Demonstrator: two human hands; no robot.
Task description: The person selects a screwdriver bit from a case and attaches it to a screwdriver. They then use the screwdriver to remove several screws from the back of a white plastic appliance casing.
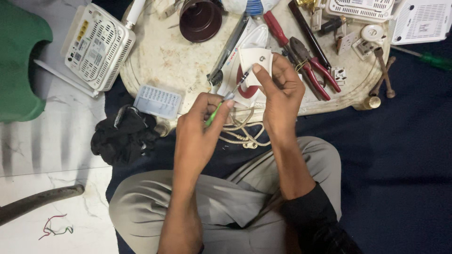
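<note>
My left hand grips a small green-handled screwdriver, its thin blade pointing up and right into a white electrical plug. My right hand holds that plug up, thumb pressed on its face. A red-and-white cable loops under the plug, and a pale cord hangs between my hands over my lap. Both hands hover above the near edge of a round, stained white tray.
On the tray lie red-handled pliers, a red screwdriver, a dark brown cup and white sockets. A white router sits at the left, a black cloth below it, a green stool at far left.
</note>
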